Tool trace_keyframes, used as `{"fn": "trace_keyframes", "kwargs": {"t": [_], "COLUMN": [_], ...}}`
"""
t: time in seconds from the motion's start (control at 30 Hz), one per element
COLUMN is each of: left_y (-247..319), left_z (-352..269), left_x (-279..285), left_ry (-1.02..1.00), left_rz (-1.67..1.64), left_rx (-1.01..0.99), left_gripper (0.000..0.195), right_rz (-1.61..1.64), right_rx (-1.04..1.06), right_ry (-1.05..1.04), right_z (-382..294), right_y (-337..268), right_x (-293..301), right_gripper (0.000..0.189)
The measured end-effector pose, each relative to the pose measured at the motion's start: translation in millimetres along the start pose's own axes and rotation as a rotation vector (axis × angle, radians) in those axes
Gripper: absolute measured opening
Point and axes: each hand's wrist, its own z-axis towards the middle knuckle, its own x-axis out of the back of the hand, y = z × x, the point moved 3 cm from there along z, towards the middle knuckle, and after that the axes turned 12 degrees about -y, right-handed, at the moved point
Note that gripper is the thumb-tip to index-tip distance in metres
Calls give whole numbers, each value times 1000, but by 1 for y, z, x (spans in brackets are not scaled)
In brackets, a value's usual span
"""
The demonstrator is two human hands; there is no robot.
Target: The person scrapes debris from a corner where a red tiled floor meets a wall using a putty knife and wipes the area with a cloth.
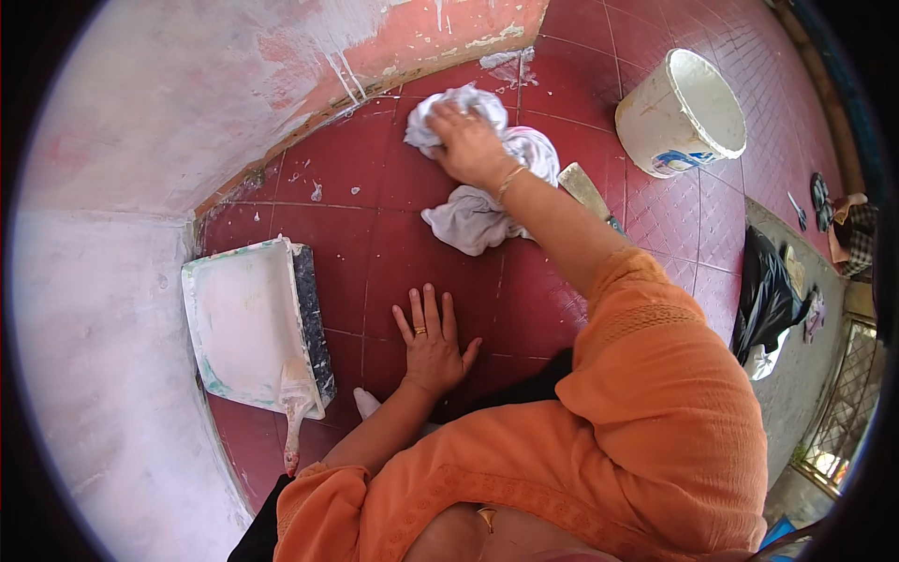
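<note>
My right hand (469, 144) presses down on a bunched white cloth (484, 102) lying on the red tiled floor (414, 253). Some of the cloth trails behind the wrist in crumpled folds. White paint spots (317, 191) mark the tiles left of it. Flat on the floor, fingers spread, my left hand (434, 344) holds nothing and rests to the right of a paint tray (239, 323). A paintbrush (296, 393) with a whitened handle lies across the tray's near corner. Beside my right forearm is a scraper (584, 188) with a broad, stained blade; its handle is partly hidden.
A white plastic bucket (650, 119) stands at the upper right, its rim caked with paint. Along the left and top run walls (105, 365) with patchy white paint. Farther right are a black plastic bag (762, 288) and another person (853, 235), partly visible.
</note>
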Motion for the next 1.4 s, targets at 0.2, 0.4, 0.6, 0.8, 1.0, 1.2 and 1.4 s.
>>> {"fn": "trace_keyframes", "kwargs": {"t": [0.2,0.4,0.6,0.8,1.0,1.2,1.4], "left_y": [12,1,10,3,15,7,10], "left_z": [11,-1,13,2,18,8,10], "left_x": [1,1,-1,4,3,-1,0], "left_ry": [16,-11,35,-3,-1,-11,-8], "left_rz": [-11,-1,-3,5,-1,-1,-6], "left_rx": [-81,-10,-62,-7,-63,-13,-70], "left_gripper": [82,80,80,80,80,80,82], "right_rz": [-202,-167,-127,-155,-214,-156,-50], "right_rx": [-613,-233,-577,-116,-545,-337,-269], "right_ry": [139,-62,15,60,142,-174,117], "right_z": [10,-38,21,-28,-3,58,29], "right_y": [137,24,151,50,163,64,171], "right_x": [42,21,52,22,57,20,52], "right_gripper": [52,57,43,32,32,32,38]}}
